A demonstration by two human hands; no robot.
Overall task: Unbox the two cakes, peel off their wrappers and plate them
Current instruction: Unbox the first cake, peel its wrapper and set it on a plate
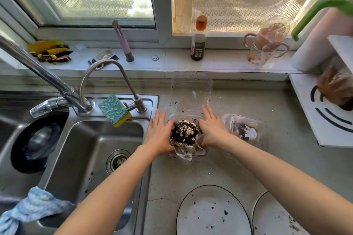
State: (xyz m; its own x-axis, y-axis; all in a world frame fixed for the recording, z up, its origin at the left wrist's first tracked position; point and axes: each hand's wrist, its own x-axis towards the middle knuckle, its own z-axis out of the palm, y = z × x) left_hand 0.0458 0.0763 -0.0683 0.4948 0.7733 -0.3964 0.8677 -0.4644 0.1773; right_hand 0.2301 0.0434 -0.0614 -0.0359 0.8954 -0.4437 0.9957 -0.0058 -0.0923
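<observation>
A dark crumb-topped cake (185, 132) in a paper wrapper sits in an opened clear plastic box (191, 91) on the counter, lid tipped back. My left hand (159, 135) and my right hand (213, 129) flank the cake, palms pressed to its sides, fingers stretched forward. A second cake with purple topping (244, 129) lies in a closed clear box to the right. Two white plates (212, 213) (275, 217) with dark rims and scattered crumbs lie near the counter's front edge.
A steel sink (91, 150) with two faucets, a green sponge (113, 109) and a black pan (36, 143) lies to the left. A sauce bottle (198, 44), a peeler and a jug stand on the windowsill. A white rack (324, 116) is at the right.
</observation>
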